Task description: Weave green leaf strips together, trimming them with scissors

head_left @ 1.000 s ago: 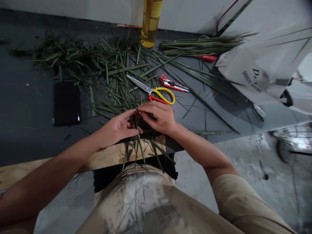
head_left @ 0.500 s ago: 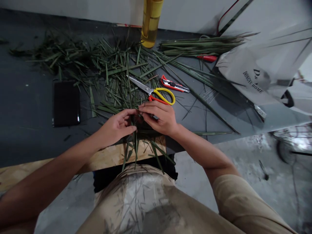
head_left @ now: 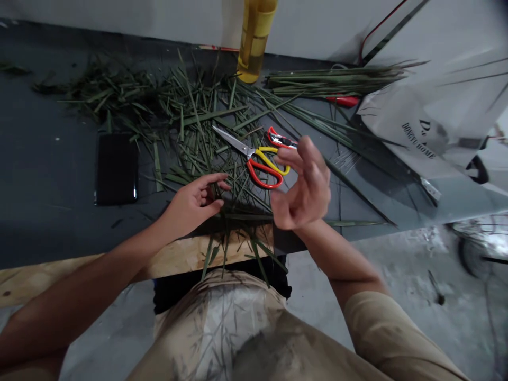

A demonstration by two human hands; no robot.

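My left hand [head_left: 194,203] rests at the table's near edge, its fingers curled on a bunch of narrow green leaf strips [head_left: 234,214]. The strips hang down past the edge toward my lap. My right hand [head_left: 304,182] is raised above the dark table top [head_left: 51,211], fingers loosely spread and holding nothing. Just beyond it lie steel scissors [head_left: 254,159] with red and yellow handles. A red utility knife [head_left: 281,138] sits partly hidden behind my right fingers.
A loose heap of cut leaves [head_left: 130,100] covers the far left, with a black phone [head_left: 117,169] beside it. Further back stand a yellow bottle [head_left: 256,39] and a bundle of long leaves [head_left: 333,82]. A red-handled tool [head_left: 343,100] and a white paper bag [head_left: 416,132] lie right.
My right hand has let go of the leaf strips and lifted up and to the right, fingers spreading. My left hand stays on the strips. The whole view has shifted slightly.
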